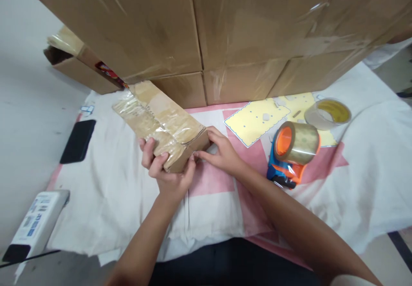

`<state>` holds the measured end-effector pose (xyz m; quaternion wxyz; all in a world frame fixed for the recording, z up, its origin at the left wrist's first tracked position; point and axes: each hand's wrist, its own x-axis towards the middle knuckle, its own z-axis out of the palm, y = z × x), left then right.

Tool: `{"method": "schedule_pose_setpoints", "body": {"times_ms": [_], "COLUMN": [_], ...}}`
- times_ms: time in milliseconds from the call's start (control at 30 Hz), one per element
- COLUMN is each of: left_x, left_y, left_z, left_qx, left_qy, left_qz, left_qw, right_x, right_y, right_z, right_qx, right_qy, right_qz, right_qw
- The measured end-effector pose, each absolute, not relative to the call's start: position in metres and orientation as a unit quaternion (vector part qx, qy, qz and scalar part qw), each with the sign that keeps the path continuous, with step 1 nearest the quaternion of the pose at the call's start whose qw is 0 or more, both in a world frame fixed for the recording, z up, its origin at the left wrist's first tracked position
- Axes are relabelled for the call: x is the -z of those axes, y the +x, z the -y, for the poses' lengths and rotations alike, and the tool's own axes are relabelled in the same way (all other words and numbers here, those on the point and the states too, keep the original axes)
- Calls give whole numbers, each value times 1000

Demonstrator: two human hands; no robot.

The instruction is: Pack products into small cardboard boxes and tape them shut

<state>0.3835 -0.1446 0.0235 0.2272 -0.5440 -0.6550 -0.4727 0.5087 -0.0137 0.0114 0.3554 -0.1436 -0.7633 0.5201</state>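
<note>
So your taped cardboard box (167,125) is up in front of you, just left of the middle, over the cloth-covered table. Its long axis runs on a slant: one end points away and to the left, towards the stacked cartons, and the other comes down to the right, into your hands. Shiny, wrinkly clear tape covers a good bit of the faces you see

Your left hand (167,172) is curled around the near end, fingers bent over the left edge and thumb up against the end face, so you've got a proper grip there. Your right hand (223,151) is at the right side of that same end, index finger at the corner and thumb reaching across near the left thumb; those two are apart, and I can't tell if you're pinching anything

Left to right around you: pale wall (22,84), white labelled case (38,217), flat black slab (78,141), open carton (77,69) at the back, then white cloth (112,191) with red shapes, big stacked cartons (135,28) along the back, a yellow patch (254,125), an orange and blue tape dispenser (291,153), a tape roll (331,112) behind it, and pale floor (383,256) at the far right
</note>
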Motion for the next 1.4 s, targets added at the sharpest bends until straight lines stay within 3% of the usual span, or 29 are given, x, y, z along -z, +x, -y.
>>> {"method": "schedule_pose_setpoints", "body": {"times_ms": [200,400,500,600,767,967,1100,1400], "left_x": [-56,-124,-161,-182,-153,-52,-25,-29], "left_y": [396,448,509,590,718,773,780,783], "left_z": [146,129,105,64,-26,-96,-123,-219], "left_qx": [507,553,590,640,607,566,568,570], "left_qy": [-574,-563,-602,-657,-748,-728,-716,-709], "left_qz": [585,505,434,334,267,365,377,395], "left_qw": [267,349,318,218,-7,-128,-152,-127], "right_x": [-31,-116,-158,-173,-122,-20,7,25], "right_y": [518,591,669,758,871,899,887,875], "right_z": [24,20,21,16,-29,-97,-120,-128], "right_qx": [-480,-338,-250,-173,-131,-267,-286,-222], "right_qy": [-142,-133,-177,-264,-409,-478,-528,-656], "right_qz": [775,799,792,735,601,535,459,385], "right_qw": [386,479,528,601,674,644,655,610]}}
